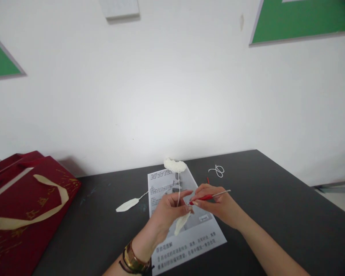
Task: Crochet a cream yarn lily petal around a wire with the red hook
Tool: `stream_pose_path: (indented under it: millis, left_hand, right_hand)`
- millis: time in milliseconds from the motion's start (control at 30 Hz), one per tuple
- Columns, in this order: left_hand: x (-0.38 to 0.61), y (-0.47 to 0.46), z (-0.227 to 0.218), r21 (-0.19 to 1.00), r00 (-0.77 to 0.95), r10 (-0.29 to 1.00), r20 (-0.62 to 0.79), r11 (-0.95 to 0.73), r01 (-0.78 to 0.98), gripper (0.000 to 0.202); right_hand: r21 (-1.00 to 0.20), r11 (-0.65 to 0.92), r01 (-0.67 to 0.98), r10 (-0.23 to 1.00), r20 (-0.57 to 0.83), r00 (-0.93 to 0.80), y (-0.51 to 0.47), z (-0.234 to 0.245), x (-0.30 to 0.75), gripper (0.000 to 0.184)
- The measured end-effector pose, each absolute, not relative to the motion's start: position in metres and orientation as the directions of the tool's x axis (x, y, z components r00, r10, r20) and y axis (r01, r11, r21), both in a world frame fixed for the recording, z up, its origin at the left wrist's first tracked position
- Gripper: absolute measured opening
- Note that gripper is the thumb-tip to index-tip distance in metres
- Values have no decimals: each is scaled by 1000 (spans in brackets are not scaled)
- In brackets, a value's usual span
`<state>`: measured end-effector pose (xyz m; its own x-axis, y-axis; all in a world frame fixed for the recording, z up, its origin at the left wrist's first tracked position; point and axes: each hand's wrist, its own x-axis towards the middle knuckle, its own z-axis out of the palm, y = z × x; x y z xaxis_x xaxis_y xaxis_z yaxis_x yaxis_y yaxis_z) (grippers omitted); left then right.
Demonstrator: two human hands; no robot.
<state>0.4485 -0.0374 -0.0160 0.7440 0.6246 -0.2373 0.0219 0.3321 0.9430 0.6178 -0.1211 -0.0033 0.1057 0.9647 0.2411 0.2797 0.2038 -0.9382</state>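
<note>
My right hand [214, 202] is closed around a crochet hook [204, 197] with a red handle and a metal shaft that sticks out to the right. Close beside it, my left hand [172, 207] pinches a cream crocheted petal [182, 224], which hangs below the fingers. A strand of cream yarn [179, 186] runs from the left fingers up to a loose yarn bundle [175, 165] at the back. The hook's working tip is hidden between the two hands. Beneath them lies a printed sheet [186, 249] with pictures and Chinese text.
A finished-looking cream petal [127, 205] with a yarn tail lies left of the sheet. A small loop of white yarn [219, 171] rests at the back right of the dark table [261, 199]. Dark red gift bags [43, 207] with cream ribbon occupy the left. A white wall [161, 96] stands behind.
</note>
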Motion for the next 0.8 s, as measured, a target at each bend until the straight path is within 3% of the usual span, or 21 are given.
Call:
stream_pose_path:
  millis: [133, 267, 400, 467, 633, 800]
  left_hand:
    - [454, -36, -18, 945, 755, 618, -219, 327, 6, 49]
    - [463, -37, -16, 956, 735, 649, -199, 294, -1, 49]
    - [464, -45, -18, 972, 680, 714, -167, 235, -9, 21]
    - [461, -50, -20, 977, 662, 732, -163, 211, 8, 17]
    - [455, -55, -21, 975, 656, 728, -199, 213, 60, 53]
    - [453, -53, -17, 970, 669, 709, -223, 229, 81, 60]
  right_hand:
    - [-936, 156, 315, 972, 202, 120, -118, -5, 615, 7]
    - [-972, 22, 233, 978, 69, 196, -116, -7, 609, 5]
    - [-986, -16, 166, 981, 17, 193, -114, -9, 606, 8]
    - [-995, -15, 103, 987, 2, 159, -113, -11, 605, 10]
    - [-997, -45, -58, 981, -55, 185, -113, -17, 602, 13]
    - [-996, -79, -45, 964, -88, 250, -114, -20, 602, 16]
